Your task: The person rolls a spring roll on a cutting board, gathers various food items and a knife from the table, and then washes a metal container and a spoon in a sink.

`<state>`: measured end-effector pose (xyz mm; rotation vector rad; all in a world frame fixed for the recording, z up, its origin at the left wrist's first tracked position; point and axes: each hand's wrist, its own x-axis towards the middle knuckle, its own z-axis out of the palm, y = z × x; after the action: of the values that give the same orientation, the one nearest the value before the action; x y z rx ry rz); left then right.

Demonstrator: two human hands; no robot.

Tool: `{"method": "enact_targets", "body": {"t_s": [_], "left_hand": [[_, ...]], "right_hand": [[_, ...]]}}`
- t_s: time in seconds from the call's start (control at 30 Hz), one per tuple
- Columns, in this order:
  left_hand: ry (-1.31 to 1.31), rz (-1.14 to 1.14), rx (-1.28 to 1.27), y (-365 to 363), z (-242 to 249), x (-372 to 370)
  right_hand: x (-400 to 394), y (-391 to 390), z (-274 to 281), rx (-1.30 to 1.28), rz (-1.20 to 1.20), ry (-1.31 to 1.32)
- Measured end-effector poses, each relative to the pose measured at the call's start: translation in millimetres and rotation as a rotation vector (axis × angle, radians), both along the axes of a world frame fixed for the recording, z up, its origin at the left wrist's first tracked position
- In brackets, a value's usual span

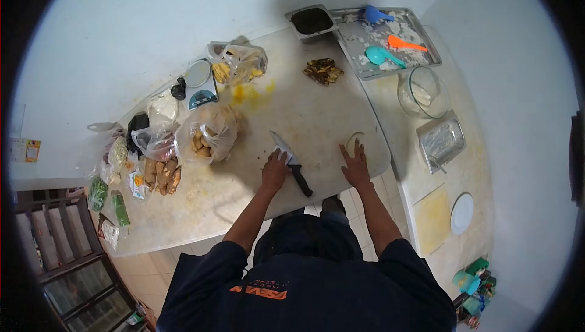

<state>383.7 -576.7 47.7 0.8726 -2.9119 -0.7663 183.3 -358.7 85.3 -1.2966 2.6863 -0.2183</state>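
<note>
A person in a dark shirt leans over a pale worktop (292, 103), the left hand (276, 170) lying at the black-handled knife (300, 180), with a small white item (282, 151) by its fingertips; whether it grips anything cannot be told. The right hand (355, 166) is released, fingers spread beside a thin curved strip (355, 136). The knife lies between the hands, its blade angled away from the person, a dark yellow-brown heap (324, 71) beyond and a plastic bag of brown, rounded produce (220, 122) to the left
</note>
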Motion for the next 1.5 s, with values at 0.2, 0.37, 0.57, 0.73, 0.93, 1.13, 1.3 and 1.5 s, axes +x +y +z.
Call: {"method": "enact_targets", "body": {"t_s": [0.2,0.37,0.57,0.73,0.93,1.13,1.3,1.5], "left_hand": [[0.057,0.136,-0.108,21,-20,9],[0.201,0.615,0.140,49,15,-10],[0.652,0.823,1.064,86,58,-69],[0.805,0.762,1.300,109,76,-102],[0.579,0.980,1.009,122,78,-72],[0.388,1.130,0.890,144,43,-15],[0.209,1.159,0.604,163,-10,8],[0.274,1.118,0.817,155,-17,8]], "right_hand": [[-40,28,-54,-0.164,0.157,-0.159],[-57,37,-52,-0.216,0.128,-0.469],[-60,-29,15,-0.594,0.312,-0.890],[-81,-66,14,-0.376,0.454,-1.197],[-148,-137,-60,-0.566,0.218,-0.955],[-222,-247,-71,-0.711,-0.049,-0.684],[-167,-220,-70,-0.793,-0.326,-0.477],[1,-107,-67,-0.241,0.448,-0.872]]}}
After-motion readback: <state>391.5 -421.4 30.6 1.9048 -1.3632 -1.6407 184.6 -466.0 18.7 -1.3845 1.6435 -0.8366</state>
